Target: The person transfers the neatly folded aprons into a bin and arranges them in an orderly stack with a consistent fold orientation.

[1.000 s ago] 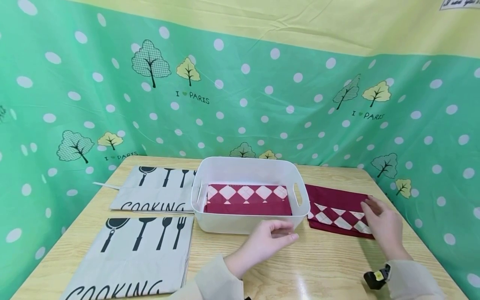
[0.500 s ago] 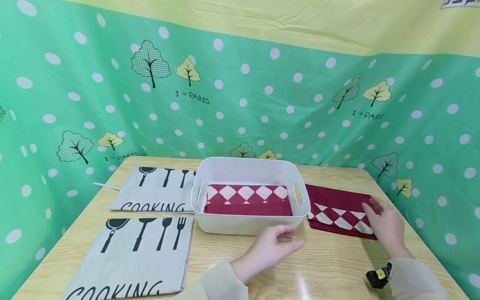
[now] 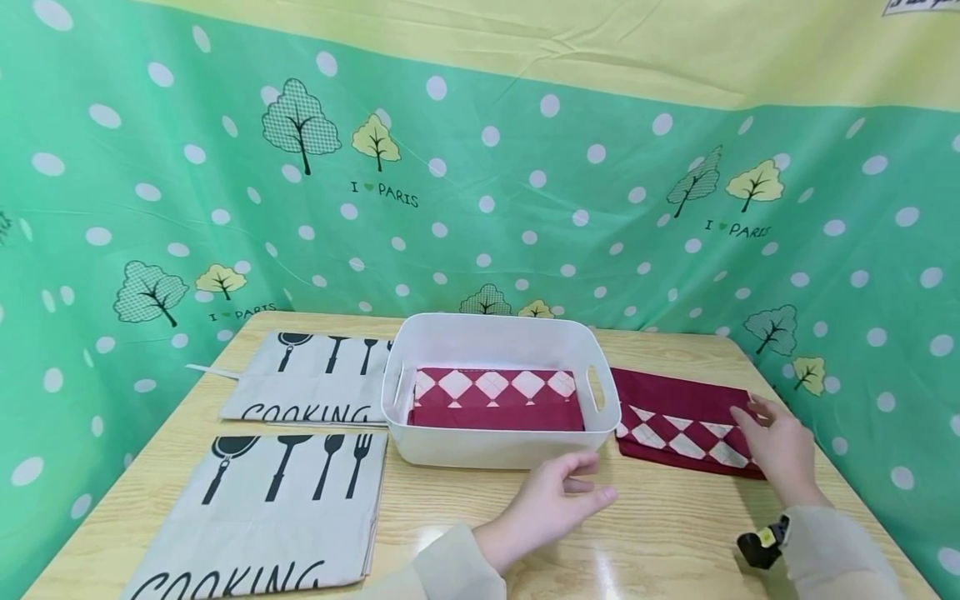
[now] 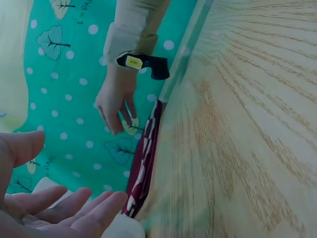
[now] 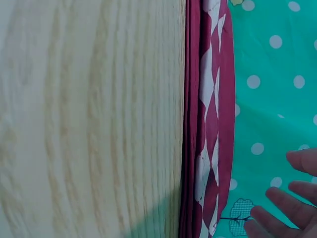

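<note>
My right hand (image 3: pixel 780 446) hovers over the right end of a folded maroon cloth (image 3: pixel 675 396) with white diamonds. In the right wrist view, the fingers (image 5: pixel 285 206) are spread and apart from the maroon cloth (image 5: pixel 227 99). My left hand (image 3: pixel 551 500) is held above the table, just in front of the white plastic basket (image 3: pixel 495 450). Its loosely bent fingers hold nothing, as the left wrist view also shows with the hand (image 4: pixel 54 208) palm up to the camera. Inside the basket lies another folded maroon diamond-patterned cloth (image 3: pixel 495 418).
Left of the basket, two folded grey cloths lie one behind the other: a nearer one (image 3: pixel 292 508) and a farther one (image 3: pixel 300 383), both printed "COOKING". A thin strap (image 3: pixel 210 370) sticks out from the farther cloth. A green dotted curtain (image 3: pixel 480 200) hangs behind the wooden table (image 3: pixel 637 542).
My left hand has drifted a little to the right and toward me. The right hand has shifted slightly right, uncovering more of the maroon cloth's end. The basket and cloths stay put.
</note>
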The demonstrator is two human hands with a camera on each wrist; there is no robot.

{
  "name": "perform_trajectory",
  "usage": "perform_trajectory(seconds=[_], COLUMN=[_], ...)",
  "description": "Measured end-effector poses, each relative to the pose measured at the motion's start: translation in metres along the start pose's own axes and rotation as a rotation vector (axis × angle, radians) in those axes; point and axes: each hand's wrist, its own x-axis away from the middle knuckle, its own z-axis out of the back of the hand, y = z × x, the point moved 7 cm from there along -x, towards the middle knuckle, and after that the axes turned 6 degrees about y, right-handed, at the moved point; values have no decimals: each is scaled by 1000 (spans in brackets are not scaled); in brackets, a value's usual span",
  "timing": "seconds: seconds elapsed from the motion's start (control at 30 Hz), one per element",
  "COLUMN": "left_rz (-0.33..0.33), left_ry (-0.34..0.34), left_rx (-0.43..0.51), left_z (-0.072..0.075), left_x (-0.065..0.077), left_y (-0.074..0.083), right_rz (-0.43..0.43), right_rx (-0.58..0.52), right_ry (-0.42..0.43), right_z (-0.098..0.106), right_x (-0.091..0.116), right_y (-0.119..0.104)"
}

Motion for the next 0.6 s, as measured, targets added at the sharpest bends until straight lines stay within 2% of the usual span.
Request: perform_trajectory(seconds=[0.23, 0.43, 0.6], left_rz=[22, 15, 27], left_ry=[13, 13, 16], left_rx=[22, 42, 32], left_z=[-4, -6, -7], left_x=[0, 0, -1], left_y=[-4, -6, -9], right_rz=[-87, -171, -212], right_rx=[-25, -72, -53], right_ry=[-68, -115, -142], right_z=[-1, -2, -2], right_x=[-5, -10, -12], right_y=[12, 24, 32])
